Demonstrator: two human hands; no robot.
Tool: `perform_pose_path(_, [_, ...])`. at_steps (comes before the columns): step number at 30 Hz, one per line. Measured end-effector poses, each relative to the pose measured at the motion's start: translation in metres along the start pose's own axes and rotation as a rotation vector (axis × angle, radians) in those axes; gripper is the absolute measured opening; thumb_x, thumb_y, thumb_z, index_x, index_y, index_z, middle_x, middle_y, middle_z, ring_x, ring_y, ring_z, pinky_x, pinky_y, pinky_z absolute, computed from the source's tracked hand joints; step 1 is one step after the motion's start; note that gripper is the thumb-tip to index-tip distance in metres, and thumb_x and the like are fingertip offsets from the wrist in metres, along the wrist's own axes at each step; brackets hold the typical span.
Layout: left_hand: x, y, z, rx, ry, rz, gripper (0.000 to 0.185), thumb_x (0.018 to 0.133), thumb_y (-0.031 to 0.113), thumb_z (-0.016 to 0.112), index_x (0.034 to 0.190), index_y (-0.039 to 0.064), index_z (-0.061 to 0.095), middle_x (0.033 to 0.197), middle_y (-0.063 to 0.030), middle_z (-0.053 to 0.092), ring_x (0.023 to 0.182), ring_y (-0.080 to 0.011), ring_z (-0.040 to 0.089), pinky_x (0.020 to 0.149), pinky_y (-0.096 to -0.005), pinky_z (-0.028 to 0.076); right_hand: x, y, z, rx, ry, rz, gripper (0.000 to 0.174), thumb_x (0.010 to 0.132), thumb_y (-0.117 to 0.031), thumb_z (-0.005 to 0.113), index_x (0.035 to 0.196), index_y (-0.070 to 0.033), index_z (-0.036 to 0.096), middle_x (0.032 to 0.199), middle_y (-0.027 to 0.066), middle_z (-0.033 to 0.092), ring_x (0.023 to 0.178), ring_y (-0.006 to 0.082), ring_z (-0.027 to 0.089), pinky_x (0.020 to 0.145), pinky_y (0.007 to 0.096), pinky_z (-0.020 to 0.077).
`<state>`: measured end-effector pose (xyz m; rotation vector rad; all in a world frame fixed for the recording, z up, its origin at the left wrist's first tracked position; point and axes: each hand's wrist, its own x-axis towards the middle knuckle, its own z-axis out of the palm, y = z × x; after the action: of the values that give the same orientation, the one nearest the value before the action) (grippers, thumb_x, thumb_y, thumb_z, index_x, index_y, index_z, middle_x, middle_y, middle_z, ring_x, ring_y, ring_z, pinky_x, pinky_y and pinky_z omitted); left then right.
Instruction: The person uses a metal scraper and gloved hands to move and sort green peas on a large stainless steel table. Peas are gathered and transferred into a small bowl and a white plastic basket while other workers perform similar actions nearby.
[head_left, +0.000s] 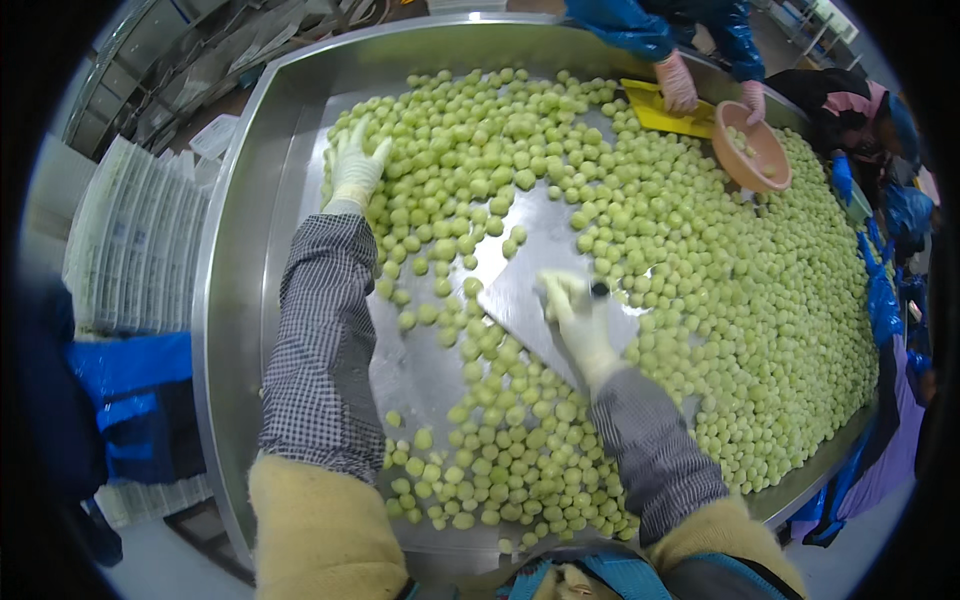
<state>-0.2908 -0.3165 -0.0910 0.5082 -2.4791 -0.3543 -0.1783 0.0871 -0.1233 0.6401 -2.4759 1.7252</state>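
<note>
Round pale green fruits (720, 300) cover much of a large stainless steel tray table (232, 247). My left hand (356, 166), in a whitish glove, rests with fingers spread on the fruits at the upper left. My right hand (571, 311), gloved too, is closed around the handle of a flat metal plate (517, 296). The plate lies tilted across the middle of the tray, with fruits around its edges. Whether any fruit is under my left palm is hidden.
Across the tray, a person's pink-gloved hands (677, 82) hold a yellow flat scoop (652, 109) and an orange bowl (750, 150) with a few fruits. More people in blue gloves stand at the right. Stacked clear plastic crates (142, 240) stand left of the tray.
</note>
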Motion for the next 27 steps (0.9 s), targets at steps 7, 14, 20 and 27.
perform_pose_path(7, [-0.087,0.108,-0.017,-0.443,-0.540,-0.024,0.027,0.090,0.028,0.076,0.106,0.007,0.070,0.115,-0.0119,0.066,0.104,-0.0225,0.064,0.103,-0.0408,0.053,-0.096,-0.019,-0.112,0.262,0.154,0.443,0.018,0.102,-0.013,0.067,0.115,-0.003,0.075,0.084,0.0015,0.070,0.064,0.0057,0.054,0.055,0.0208,0.0440])
perform_pose_path(14, [-0.216,0.166,-0.092,-0.529,-0.604,0.247,0.077,0.089,0.028,0.079,0.155,0.008,0.045,0.156,-0.0206,0.048,0.147,-0.0358,0.044,0.123,-0.0485,0.036,-0.042,-0.110,-0.139,0.262,0.194,0.427,0.026,0.106,-0.022,0.062,0.119,-0.002,0.073,0.076,-0.0025,0.061,0.065,0.0073,0.053,0.066,0.0238,0.0473])
perform_pose_path(20, [-0.211,0.100,-0.124,-0.880,-0.281,-0.223,0.057,0.101,0.024,0.065,0.150,0.000,0.050,0.147,-0.0194,0.058,0.138,-0.0340,0.053,0.114,-0.0427,0.046,0.027,-0.172,-0.092,0.415,0.217,-0.197,0.024,0.107,-0.018,0.061,0.120,-0.002,0.072,0.082,0.0023,0.069,0.064,0.0075,0.056,0.061,0.0237,0.0522])
perform_pose_path(27, [-0.186,-0.037,-0.085,-0.127,0.121,-0.163,0.054,0.103,0.033,0.060,0.148,0.004,0.053,0.149,-0.0222,0.055,0.142,-0.0388,0.048,0.118,-0.0440,0.039,-0.047,-0.028,0.000,-0.047,-0.188,0.064,0.011,0.098,-0.012,0.071,0.102,-0.004,0.078,0.097,0.0112,0.079,0.084,0.0242,0.075,0.078,0.0332,0.0599])
